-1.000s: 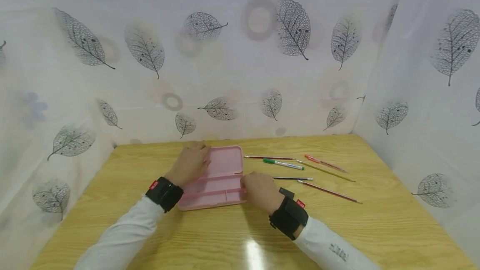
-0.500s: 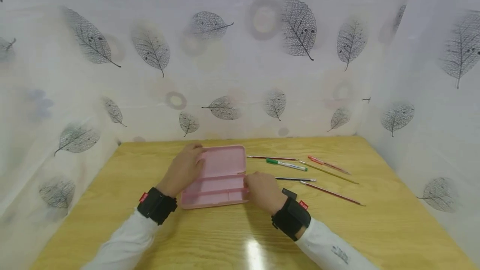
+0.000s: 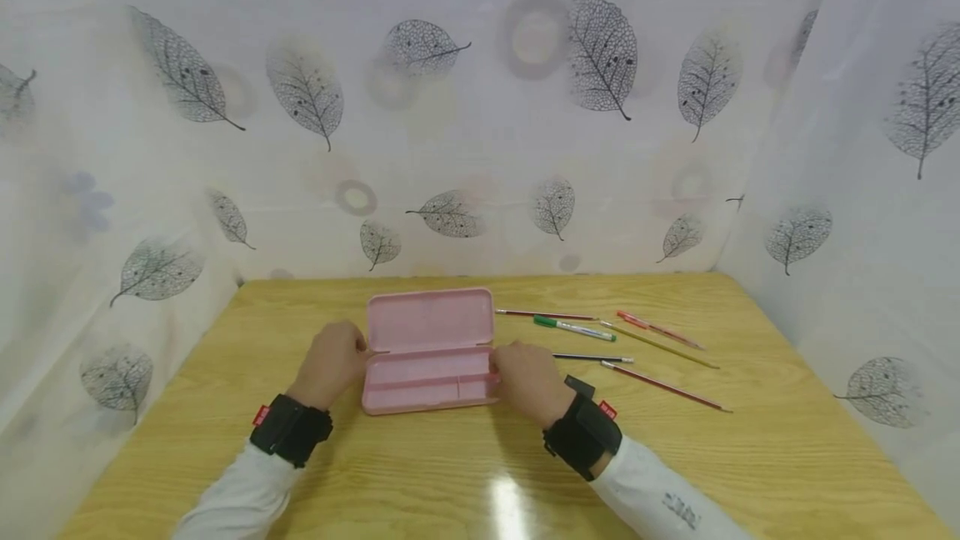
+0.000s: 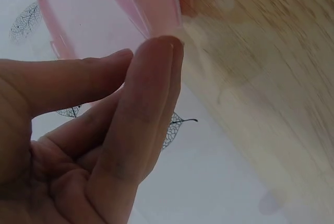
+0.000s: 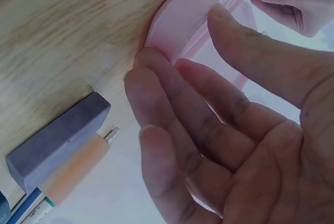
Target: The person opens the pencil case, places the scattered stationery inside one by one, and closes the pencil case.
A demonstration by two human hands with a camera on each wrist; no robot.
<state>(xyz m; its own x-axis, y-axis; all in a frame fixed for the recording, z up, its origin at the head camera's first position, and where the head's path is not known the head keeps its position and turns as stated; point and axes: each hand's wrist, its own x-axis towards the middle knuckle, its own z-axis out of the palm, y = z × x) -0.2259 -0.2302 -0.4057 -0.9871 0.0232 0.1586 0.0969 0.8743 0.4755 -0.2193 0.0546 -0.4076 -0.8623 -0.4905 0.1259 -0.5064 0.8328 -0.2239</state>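
Note:
An opened pink pencil case lies on the table, its lid folded back and its compartments bare. My right hand grips the case's right end; in the right wrist view the thumb lies on the rim side and the fingertips meet the outer wall. My left hand is beside the case's left side near the hinge, fingers loosely bent. The left wrist view shows its thumb and fingertips close together at the case's corner, with nothing between them.
Right of the case lie a green-capped marker, an orange pen, a yellow pencil, a dark pencil and red pencils. A dark grey block lies near my right hand. Leaf-patterned curtains border the table.
My left hand has come off the raised lid and moved down and left to the case's left side. The right hand stays at the right end. The view has shifted slightly.

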